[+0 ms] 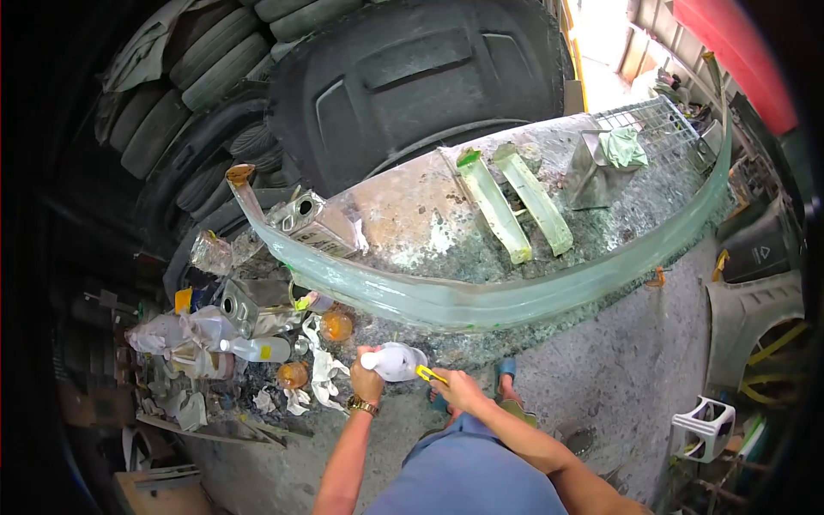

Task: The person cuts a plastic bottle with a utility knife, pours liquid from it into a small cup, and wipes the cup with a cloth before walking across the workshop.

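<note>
Left hand (367, 378) grips white bottle (396, 361); right hand (459, 390) beside.

Both arms reach forward from the bottom of the view, bare to the elbow and bent slightly inward, so the two hands meet close together in front of the body. The left hand (369, 365) — a watch on its wrist — is curled in a closed grip, knuckles up. The right hand (459, 388) sits just beside it, fingers pinched together — its forearm angling in from the lower right.
</note>
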The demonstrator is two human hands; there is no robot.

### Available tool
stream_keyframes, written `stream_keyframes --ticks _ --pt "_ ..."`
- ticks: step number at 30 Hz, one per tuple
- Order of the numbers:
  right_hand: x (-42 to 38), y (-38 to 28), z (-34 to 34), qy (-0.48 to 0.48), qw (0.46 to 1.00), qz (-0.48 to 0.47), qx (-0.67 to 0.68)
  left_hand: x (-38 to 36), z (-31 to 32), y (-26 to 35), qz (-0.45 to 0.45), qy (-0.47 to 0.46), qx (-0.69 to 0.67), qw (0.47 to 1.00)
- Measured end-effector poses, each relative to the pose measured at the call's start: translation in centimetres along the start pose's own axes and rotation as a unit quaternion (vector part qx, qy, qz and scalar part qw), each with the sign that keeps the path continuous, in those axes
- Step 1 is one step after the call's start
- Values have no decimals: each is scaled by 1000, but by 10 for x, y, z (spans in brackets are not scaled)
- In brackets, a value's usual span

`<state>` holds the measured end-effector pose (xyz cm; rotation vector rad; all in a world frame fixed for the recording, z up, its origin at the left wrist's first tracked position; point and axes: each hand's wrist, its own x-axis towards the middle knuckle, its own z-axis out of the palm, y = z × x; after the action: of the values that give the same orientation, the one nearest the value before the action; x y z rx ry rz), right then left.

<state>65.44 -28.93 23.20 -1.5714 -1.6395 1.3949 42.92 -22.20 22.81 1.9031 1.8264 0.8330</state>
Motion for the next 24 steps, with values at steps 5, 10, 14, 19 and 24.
stream_keyframes --ticks 5,10,14,19,24 --pt "-16 -9 -7 -15 996 81 37 3 3 6 -4 8 36 999" --pt "6 -8 20 0 995 70 70 -9 2 -17 -12 -5 176 984" --pt "26 -2 -8 -26 996 42 71 -18 -26 18 -42 33 130 990" --pt "59 3 -20 -74 996 -3 54 -8 -61 42 -99 -108 -95 985" --pt "65 -7 -27 -110 991 40 63 10 -51 42 -66 -154 -14 986"
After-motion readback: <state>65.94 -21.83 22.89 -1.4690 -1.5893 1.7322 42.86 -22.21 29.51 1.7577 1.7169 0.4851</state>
